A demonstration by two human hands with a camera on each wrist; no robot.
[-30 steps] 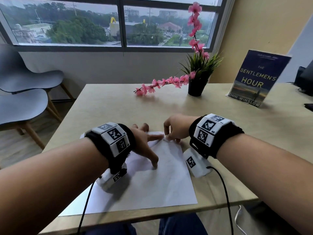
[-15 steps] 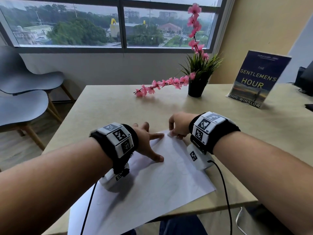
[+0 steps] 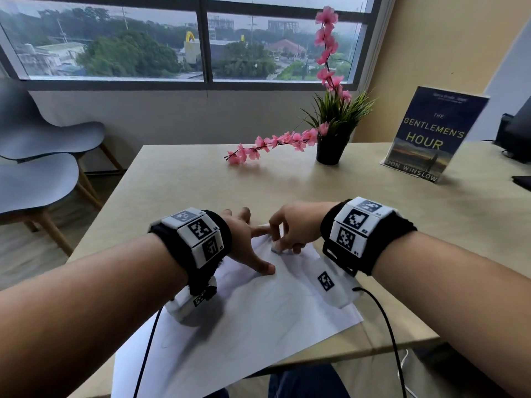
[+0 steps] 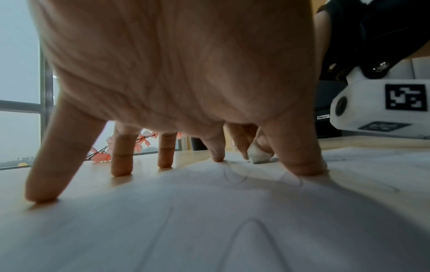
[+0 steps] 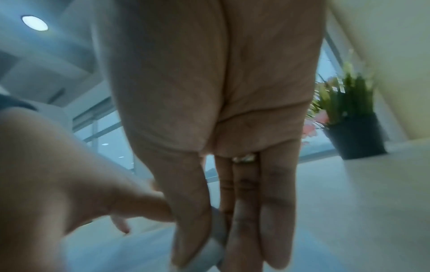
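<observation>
Pinching the eraser (image 3: 276, 247) between thumb and fingertips, my right hand (image 3: 297, 228) holds it on the paper (image 3: 258, 326), at the twelve o'clock corner; at the eraser's nine o'clock my left hand (image 3: 244, 242) presses the paper, fingers spread.

Beige wooden table (image 3: 186, 182), far side.
Black-potted pink-flowered plant (image 3: 330, 150) near upright dark-blue paperback book (image 3: 428, 136); grey plastic chairs (image 3: 48, 139) alongside.
</observation>
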